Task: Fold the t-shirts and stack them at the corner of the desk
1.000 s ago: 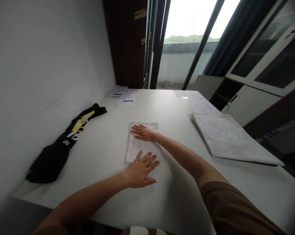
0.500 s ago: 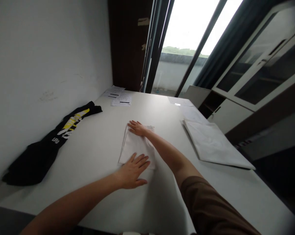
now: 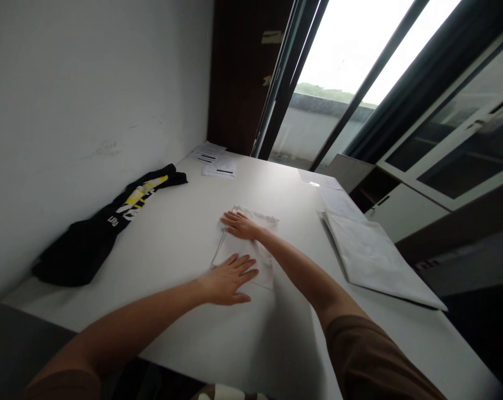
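A folded white cloth (image 3: 251,250) lies flat on the white table (image 3: 168,250), its layers showing along the left edge. My left hand (image 3: 230,279) rests palm down on its near left part, fingers spread. Farther up, my right hand (image 3: 240,225) lies flat across the cloth's upper left part, fingers stretched out. Both hands press on the top layer and grasp nothing. What kind of cloth it is, I cannot make out.
Along the wall at left lies a black garment (image 3: 105,222) with yellow and white print. Printed papers (image 3: 218,164) sit at the far left corner. A large white folded sheet or bag (image 3: 376,253) lies at the right edge. Cabinets (image 3: 409,200) stand beyond it.
My right hand has come slightly nearer along the cloth, baring more of its far end. My left hand stays flat on the near part. The whole view has shifted a little.
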The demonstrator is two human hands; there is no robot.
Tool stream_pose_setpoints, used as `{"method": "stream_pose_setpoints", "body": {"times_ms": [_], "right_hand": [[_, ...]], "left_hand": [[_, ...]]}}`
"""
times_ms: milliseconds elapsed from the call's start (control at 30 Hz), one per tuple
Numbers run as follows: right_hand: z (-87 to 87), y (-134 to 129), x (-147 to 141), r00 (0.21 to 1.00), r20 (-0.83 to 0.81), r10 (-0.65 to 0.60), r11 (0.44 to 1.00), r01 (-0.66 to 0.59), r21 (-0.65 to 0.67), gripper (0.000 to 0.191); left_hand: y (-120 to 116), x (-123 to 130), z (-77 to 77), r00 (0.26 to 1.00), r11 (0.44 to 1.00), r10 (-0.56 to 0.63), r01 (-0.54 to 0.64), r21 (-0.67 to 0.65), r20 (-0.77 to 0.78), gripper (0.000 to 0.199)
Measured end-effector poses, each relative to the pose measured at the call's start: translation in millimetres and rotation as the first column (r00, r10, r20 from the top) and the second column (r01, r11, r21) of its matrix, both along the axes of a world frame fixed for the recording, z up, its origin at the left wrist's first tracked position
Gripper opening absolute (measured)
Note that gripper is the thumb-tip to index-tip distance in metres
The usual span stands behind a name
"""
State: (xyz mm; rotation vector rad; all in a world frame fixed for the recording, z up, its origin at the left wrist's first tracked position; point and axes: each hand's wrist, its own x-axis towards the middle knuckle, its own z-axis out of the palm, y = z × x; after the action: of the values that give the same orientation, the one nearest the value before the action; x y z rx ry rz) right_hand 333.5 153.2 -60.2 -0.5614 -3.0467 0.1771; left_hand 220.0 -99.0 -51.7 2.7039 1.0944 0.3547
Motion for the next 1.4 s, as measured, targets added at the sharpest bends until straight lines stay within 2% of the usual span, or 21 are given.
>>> {"method": "stream_pose_setpoints", "body": {"times_ms": [67, 200, 267, 333, 400, 500, 567, 633, 700, 767, 867, 933, 1000, 1067, 1133, 1167, 1267, 1400], "right_hand": [[-0.7, 3.9, 2.1, 0.999, -0.008, -0.034, 0.999, 0.034, -0.008, 0.064], [4.7, 22.5, 5.9, 0.951, -0.039, -0.307, 0.952, 0.307, -0.022, 0.063], [7.6, 25.6, 4.8, 0.933, -0.085, -0.349, 0.937, 0.347, -0.031, 0.061], [9.8, 18.0, 3.5, 0.956, -0.135, -0.262, 0.965, 0.258, -0.044, 0.060], [11.7, -0.2, 5.1, 0.981, -0.172, -0.094, 0.995, 0.085, -0.061, 0.060], [14.3, -34.4, 15.1, 0.978, -0.183, 0.102, 0.990, -0.118, -0.082, 0.060], [15.0, -49.3, 23.5, 0.975, -0.159, 0.159, 0.980, -0.175, -0.092, 0.062], [14.2, -49.8, 30.8, 0.979, -0.128, 0.156, 0.981, -0.168, -0.095, 0.064], [12.3, -34.9, 37.0, 0.991, -0.106, 0.082, 0.992, -0.091, -0.087, 0.065], [10.8, -10.3, 44.0, 0.993, -0.103, -0.065, 0.996, 0.057, -0.073, 0.063], [12.9, 22.3, 57.4, 0.937, -0.122, -0.326, 0.945, 0.321, -0.063, 0.064], [16.8, 27.2, 66.2, 0.906, -0.147, -0.396, 0.918, 0.392, -0.058, 0.065], [20.3, 13.7, 73.1, 0.930, -0.176, -0.322, 0.947, 0.316, -0.058, 0.064], [22.0, -14.6, 78.8, 0.971, -0.190, -0.145, 0.988, 0.133, -0.078, 0.061], [22.6, -47.0, 85.1, 0.982, -0.189, 0.017, 0.992, -0.041, -0.120, 0.057], [22.7, -60.8, 88.8, 0.979, -0.194, 0.059, 0.986, -0.087, -0.139, 0.056], [22.6, -78.9, 100.2, 0.978, -0.200, 0.067, 0.982, -0.100, -0.159, 0.057], [18.6, -53.8, 107.7, 0.982, -0.186, -0.018, 0.992, -0.006, -0.125, 0.065]], "left_hand": [[0.5, 0.6, -0.4, 1.000, 1.000, 0.000, 0.000, -0.002, -0.002, 0.083], [2.2, 1.5, 4.1, 1.000, 1.000, 0.006, -0.007, -0.023, -0.028, 0.083], [3.2, 1.5, 7.3, 0.999, 0.999, 0.001, -0.003, -0.032, -0.044, 0.082], [4.0, 1.3, 9.6, 0.998, 0.999, 0.000, -0.002, -0.036, -0.056, 0.082], [4.3, 1.1, 10.3, 0.998, 0.999, -0.001, -0.002, -0.036, -0.062, 0.082], [4.6, 1.2, 9.5, 0.998, 0.999, 0.001, -0.003, -0.036, -0.063, 0.082], [4.9, 1.6, 9.1, 0.998, 0.999, 0.001, -0.004, -0.040, -0.066, 0.083], [5.0, 2.3, 9.6, 0.997, 0.999, -0.006, 0.003, -0.047, -0.079, 0.084], [4.5, 3.3, 11.2, 0.995, 0.998, -0.017, 0.012, -0.055, -0.095, 0.086], [3.3, 4.5, 13.3, 0.994, 0.998, -0.019, 0.013, -0.059, -0.108, 0.086], [1.2, 5.9, 16.0, 0.992, 0.998, -0.018, 0.011, -0.063, -0.122, 0.086], [0.4, 6.4, 16.8, 0.992, 0.998, -0.013, 0.006, -0.058, -0.127, 0.085], [0.1, 6.7, 16.6, 0.991, 0.999, -0.007, 0.001, -0.051, -0.133, 0.085], [0.3, 6.9, 15.7, 0.990, 0.999, -0.008, 0.001, -0.049, -0.137, 0.085], [0.9, 7.2, 14.2, 0.991, 0.999, -0.014, 0.007, -0.050, -0.133, 0.086], [1.2, 7.4, 13.4, 0.992, 0.999, -0.018, 0.011, -0.050, -0.128, 0.086], [1.9, 9.1, 11.6, 0.993, 0.998, -0.030, 0.023, -0.061, -0.114, 0.086], [1.1, 13.3, 13.9, 0.992, 0.997, -0.030, 0.021, -0.071, -0.122, 0.086]]}}
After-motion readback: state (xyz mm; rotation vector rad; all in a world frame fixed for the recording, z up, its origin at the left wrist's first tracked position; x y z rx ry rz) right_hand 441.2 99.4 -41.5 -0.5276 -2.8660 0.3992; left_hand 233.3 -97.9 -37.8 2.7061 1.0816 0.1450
